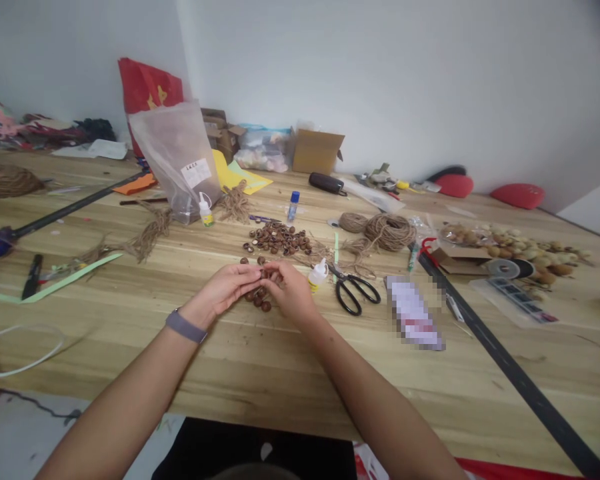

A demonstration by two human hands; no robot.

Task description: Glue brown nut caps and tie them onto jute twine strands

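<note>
My left hand point(230, 290), with a grey band on the wrist, meets my right hand point(289, 290) over the middle of the table. Their fingertips pinch a small brown nutshell point(264, 274) between them, largely covered by the fingers. Under and around the hands sits a cluster of round brown nutshells point(265, 306), partly hidden. Just behind lies a loose pile of brown shell pieces point(280, 239), some showing hollow insides. A small white glue bottle point(319, 273) with a yellow label stands right of my right hand, beside black-handled scissors point(353, 293).
Farther back are a blue-capped glue stick point(293, 207), another glue bottle point(205, 210), a large translucent bag point(180, 160) and twine coils point(390, 231). To the right lie a blurred-out packet point(414, 313), a black strip point(505, 360) and dried round pods point(525, 247).
</note>
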